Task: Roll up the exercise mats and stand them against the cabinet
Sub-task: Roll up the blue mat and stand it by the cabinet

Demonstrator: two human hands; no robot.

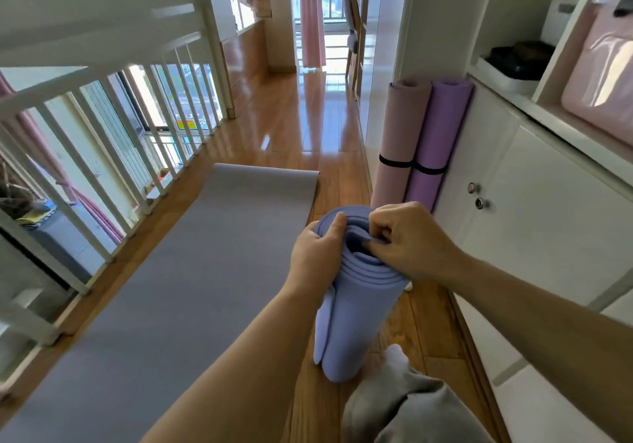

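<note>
Blue rolled mat (pixel 356 322) stands upright on the wooden floor (pixel 284 124), near centre, just left of the white cabinet (pixel 534 209) but not touching it. Its lower end rests on the boards; the outer flap hangs a little loose on the left side.

Left hand (pixel 317 254): grip wrapped round the top of the roll from the left, thumb lying over the rim. Holding the mat.

Right hand (pixel 411 240): comes in from the right over the top end, grip narrow, fingertips pinching the inner coils at the centre of the spiral.

Grey mat (pixel 191 271) lies flat and unrolled on the floor to the left, running from the near left corner toward the far middle, alongside the white railing (pixel 102 155).

Farther off on the right, a pink rolled mat (pixel 397 141) and a purple rolled mat (pixel 435 141) stand upright side by side, touching; the purple one leans on the cabinet side. Each is bound with a black strap (pixel 395 161) below mid-height.

Cabinet doors carry two round metal knobs (pixel 473 187). Open shelves above hold a pale pink case (pixel 603 76).

Near bottom: a white sock (pixel 397 357) and a grey trouser leg (pixel 411 408), just right of the roll's base.
</note>
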